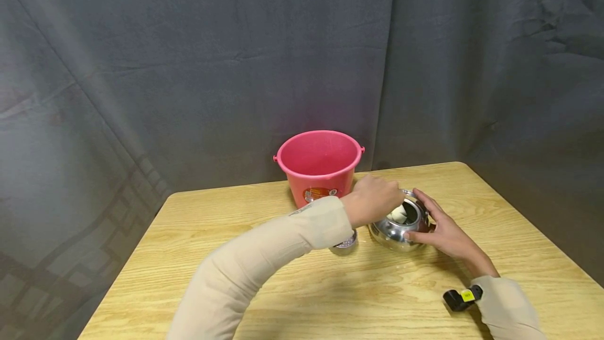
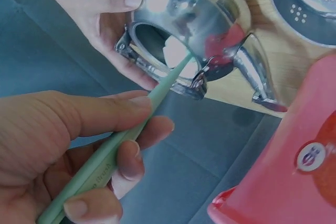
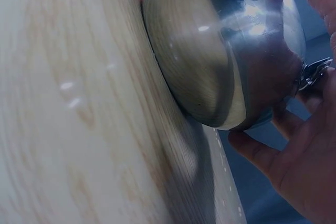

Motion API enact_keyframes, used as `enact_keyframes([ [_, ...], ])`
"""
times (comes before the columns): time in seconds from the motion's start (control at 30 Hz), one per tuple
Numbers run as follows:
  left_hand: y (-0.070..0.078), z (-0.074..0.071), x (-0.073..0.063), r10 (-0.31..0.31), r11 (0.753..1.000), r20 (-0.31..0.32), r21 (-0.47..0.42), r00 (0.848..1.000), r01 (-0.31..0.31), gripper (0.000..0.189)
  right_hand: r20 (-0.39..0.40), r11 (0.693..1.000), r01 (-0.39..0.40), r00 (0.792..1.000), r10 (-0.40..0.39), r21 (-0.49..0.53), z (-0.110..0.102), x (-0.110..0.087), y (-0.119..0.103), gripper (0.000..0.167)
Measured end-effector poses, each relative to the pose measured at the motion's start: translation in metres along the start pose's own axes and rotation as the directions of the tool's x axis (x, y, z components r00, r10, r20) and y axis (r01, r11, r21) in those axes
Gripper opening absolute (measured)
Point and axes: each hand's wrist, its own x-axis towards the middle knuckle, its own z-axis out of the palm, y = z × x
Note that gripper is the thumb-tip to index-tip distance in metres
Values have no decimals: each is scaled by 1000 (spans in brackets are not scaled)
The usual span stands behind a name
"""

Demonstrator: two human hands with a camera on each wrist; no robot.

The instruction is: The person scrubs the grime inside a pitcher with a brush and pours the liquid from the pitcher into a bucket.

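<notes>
My left hand pinches the pale green handle of a brush. Its white head is down inside the mouth of a shiny steel teapot. Thumb and fingers of my right hand grip the teapot's side, the thumb at the front and fingers behind, as the right wrist view also shows. The pot stands on the table, its spout toward the bucket in the left wrist view. No lid covers the mouth. In the head view my left hand hides the brush handle.
A pink bucket stands behind my left forearm. A round perforated metal piece lies left of the teapot, partly under my sleeve's outline. The wooden table ends at a grey curtain.
</notes>
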Motion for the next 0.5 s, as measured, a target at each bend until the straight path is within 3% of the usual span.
enact_keyframes([
  [0.2,-4,8,-3,1,1000,-30,-21,1000,-2,21,-5,1000,-5,1000,5,5,-1,1,1,103],
  [0.5,-8,18,-5,-63,981,-4,-183,998,61,12,-7,1000,-2,1000,2,-17,-1,1,0,103],
])
